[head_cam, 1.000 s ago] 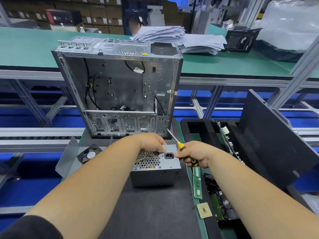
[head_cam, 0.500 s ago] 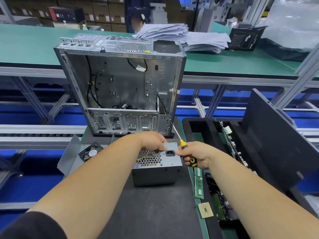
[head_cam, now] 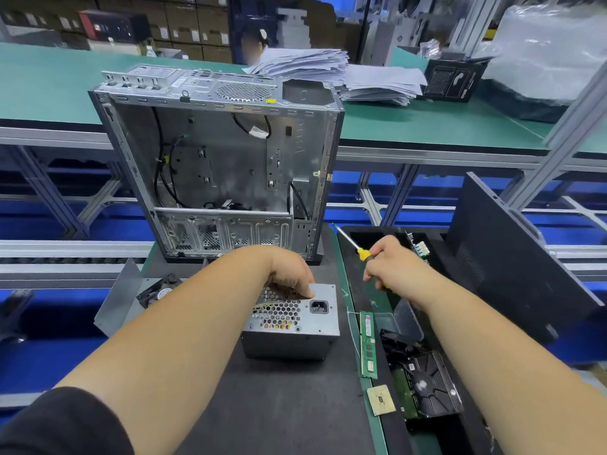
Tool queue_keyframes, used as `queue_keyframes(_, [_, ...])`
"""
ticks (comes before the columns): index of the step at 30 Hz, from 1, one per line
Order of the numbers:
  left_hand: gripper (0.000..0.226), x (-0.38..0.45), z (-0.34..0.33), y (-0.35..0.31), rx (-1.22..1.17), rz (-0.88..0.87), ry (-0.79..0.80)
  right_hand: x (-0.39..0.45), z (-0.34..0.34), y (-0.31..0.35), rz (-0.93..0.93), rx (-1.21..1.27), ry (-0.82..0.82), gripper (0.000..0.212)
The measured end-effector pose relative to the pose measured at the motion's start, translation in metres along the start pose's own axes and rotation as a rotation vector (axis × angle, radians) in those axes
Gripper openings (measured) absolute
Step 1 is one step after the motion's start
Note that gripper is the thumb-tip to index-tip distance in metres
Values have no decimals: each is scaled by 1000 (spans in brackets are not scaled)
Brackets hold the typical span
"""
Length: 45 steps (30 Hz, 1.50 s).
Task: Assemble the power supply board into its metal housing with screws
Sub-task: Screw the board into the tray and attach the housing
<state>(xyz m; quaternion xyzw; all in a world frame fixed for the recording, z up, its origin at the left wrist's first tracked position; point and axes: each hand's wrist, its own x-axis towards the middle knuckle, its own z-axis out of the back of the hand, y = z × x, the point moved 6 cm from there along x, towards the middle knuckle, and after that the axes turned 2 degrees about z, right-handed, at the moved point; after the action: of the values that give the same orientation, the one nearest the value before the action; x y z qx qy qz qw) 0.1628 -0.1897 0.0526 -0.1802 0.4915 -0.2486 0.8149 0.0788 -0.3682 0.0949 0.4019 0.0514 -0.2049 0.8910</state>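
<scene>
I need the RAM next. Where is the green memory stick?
Head view, right of centre: the green memory stick lies between the power supply and the hard drive, just beyond the CPU chip.

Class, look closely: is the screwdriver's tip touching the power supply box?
Apart. The head view shows the screwdriver tip raised beyond the power supply box, with dark mat between.

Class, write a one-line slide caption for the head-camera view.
Left hand grips the power supply before the open metal case; right hand holds a screwdriver.
</scene>
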Motion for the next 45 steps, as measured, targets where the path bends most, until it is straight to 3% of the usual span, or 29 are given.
queue_keyframes(4, [26, 1, 0, 1, -4, 13, 5, -19, 25, 11, 130, 12, -111, 16])
queue_keyframes(8, [8, -2, -4, 5, -45, 55, 6, -41, 43, 22, 216, 60, -239, 16])
queue_keyframes(16, [16, -8, -10, 14, -137, 127, -31, -82, 60, 42, 328, 123, -349, 13])
queue_keyframes(21, [33, -9, -10, 16, -94, 98, -63, -94, 46, 57, 382, -1, -305, 14])
queue_keyframes(32, [21, -7, -15, 18, -157, 79, -59, -93, 16, 76, 400, -317, -168, 15])
queue_keyframes(45, [20, -7, -16, 17, -167, 79, -24, -91, 13, 86, 397, -359, -116, 14])
